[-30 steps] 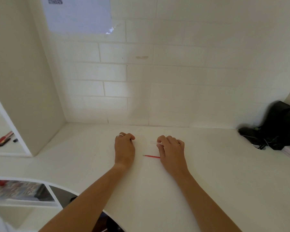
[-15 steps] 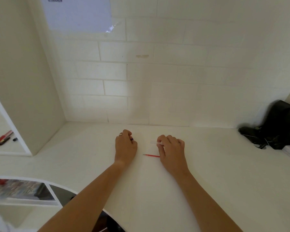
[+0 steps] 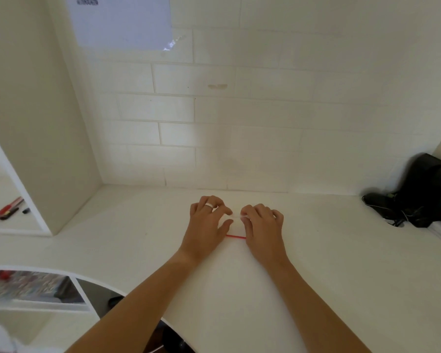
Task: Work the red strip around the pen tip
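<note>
Both hands down on the white desk, close together. Left hand has slid in toward the right since a second ago; the gap between them is now narrow and its thumb and forefinger reach toward the right hand's fingertips. Earlier its fingers were curled under around something small and dark; now they're looser, ring showing, and we can't tell if it's actually gripping anything. Right hand hasn't shifted: fingers curled, pinching what looks like a thin clear tube at its fingertips, too faint against the desk to be sure. The thin red rod lies flat on the desk between the two hands at their 6 o'clock side, ends tucked under or against both palms, same place as before. Our read: the left is coming in to meet the piece the right holds, so the two-handed join is about to happen, red rod not yet picked up. Further out: black bag with cables at 3 o'clock against the tiled wall, red pens on the shelf at 9 o'clock, paper sheet taped up at 11 o'clock.
</note>
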